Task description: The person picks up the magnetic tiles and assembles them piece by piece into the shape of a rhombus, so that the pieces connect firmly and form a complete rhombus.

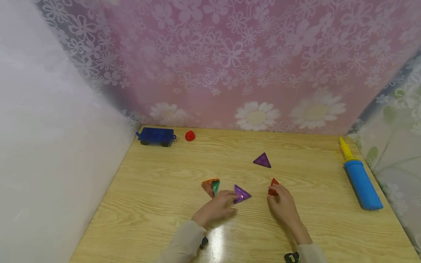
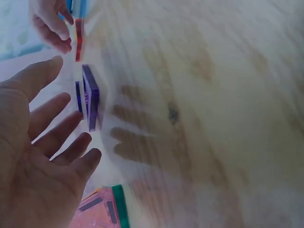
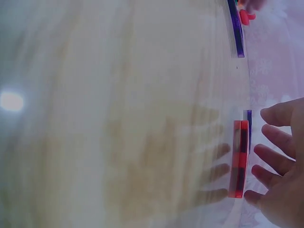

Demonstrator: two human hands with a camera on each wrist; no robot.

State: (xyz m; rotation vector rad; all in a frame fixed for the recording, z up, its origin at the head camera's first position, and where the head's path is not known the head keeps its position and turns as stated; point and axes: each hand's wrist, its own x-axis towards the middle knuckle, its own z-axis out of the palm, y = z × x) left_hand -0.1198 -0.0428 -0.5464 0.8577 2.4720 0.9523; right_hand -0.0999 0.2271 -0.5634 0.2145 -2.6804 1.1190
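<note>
- Red triangular tile (image 3: 241, 159): glossy, see-through plastic, lying beneath and just ahead of the right fingers; one corner points past them toward the wall, and in the right wrist view its long edge runs alongside the row of fingertips.
- Right hand (image 1: 283, 206): fingers apart and gently bent around the red tile without clamping it; I cannot tell whether a fingertip touches.
- Near purple triangular tile (image 1: 241, 194): translucent, with a raised rim, at the left fingertips; one corner points away from them toward the right hand, the opposite edge facing the left fingers.
- Left hand (image 1: 217, 208): fingers spread apart and relaxed; contact with the purple tile cannot be told.
- Orange tile (image 1: 207, 186) and green tile (image 1: 215, 186): clear, glossy triangles side by side, left of the left fingers, their narrow end toward that hand.
- Far purple triangular tile (image 1: 262, 160): beyond the right fingers, one corner toward the wall.
- Blue toy wagon (image 1: 156, 136), a boxy body on dark wheels, and a small rounded red piece (image 1: 190, 136): well beyond the left fingers.
- Blue pump (image 1: 363, 184): smooth cylinder with a tapered yellow nozzle (image 1: 346, 149), well right of the right fingers.
- Table (image 1: 158, 212): wood-grained, beneath both hands' fingers.
</note>
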